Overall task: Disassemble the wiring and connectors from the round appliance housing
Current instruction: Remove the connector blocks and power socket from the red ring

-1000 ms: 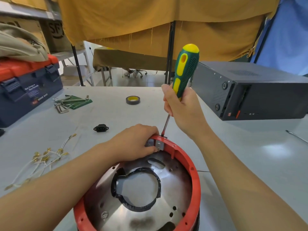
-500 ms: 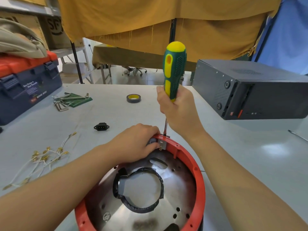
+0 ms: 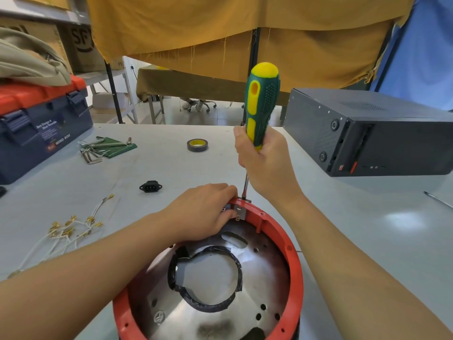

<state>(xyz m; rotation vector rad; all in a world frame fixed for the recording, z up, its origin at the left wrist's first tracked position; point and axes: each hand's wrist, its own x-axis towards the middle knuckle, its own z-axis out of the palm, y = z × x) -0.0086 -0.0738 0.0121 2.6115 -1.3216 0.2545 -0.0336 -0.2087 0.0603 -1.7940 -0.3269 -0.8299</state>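
Round red-rimmed appliance housing on grey desk. Left hand pinches small metal terminal bracket at far rim; right hand grips green-and-yellow screwdriver, near vertical. Advice: keep shaft upright, press firmly, brace bracket against twisting.

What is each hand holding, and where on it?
The right hand grips the screwdriver low on its handle. The left hand holds a small metal bracket at the housing rim.
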